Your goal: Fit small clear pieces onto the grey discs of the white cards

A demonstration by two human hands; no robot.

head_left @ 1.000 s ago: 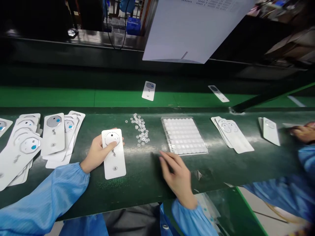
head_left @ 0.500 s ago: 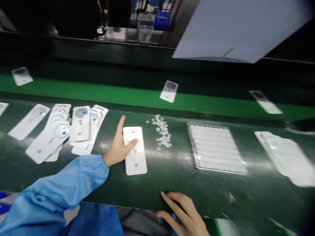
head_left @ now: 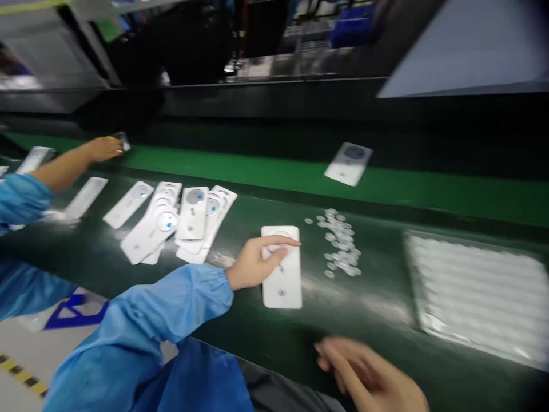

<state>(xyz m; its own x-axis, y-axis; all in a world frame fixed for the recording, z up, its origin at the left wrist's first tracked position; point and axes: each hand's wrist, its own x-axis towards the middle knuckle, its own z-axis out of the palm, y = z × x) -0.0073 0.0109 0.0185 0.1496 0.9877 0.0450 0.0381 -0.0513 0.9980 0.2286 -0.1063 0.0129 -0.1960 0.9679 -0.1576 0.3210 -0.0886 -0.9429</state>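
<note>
My left hand [head_left: 257, 262] lies over a white rounded panel [head_left: 282, 286] on the dark green worktop. Its index finger stretches across the panel's top part and the thumb rests just below, both covering most of the round area there; the other fingers are hidden. Near the front edge, my right hand [head_left: 371, 369] is curled and blurred, apart from the panel; whatever its fingers may hold cannot be made out. Small clear rings [head_left: 342, 246] lie scattered right of the panel. Left of my hand are overlapping white panels [head_left: 192, 220] with grey discs and blue dots.
A clear tray with white rows [head_left: 480, 292] stands at the right. Along the back runs a bright green strip [head_left: 240, 166] carrying a white panel [head_left: 348, 165]. At the far left a co-worker's hand [head_left: 103, 149] reaches over the strip to a small panel. A pale sheet [head_left: 476, 51] hangs upper right.
The view has swung left, bringing a co-worker's arm into sight. My left index finger has come down across the panel's top. My right hand's spread fingers have curled in.
</note>
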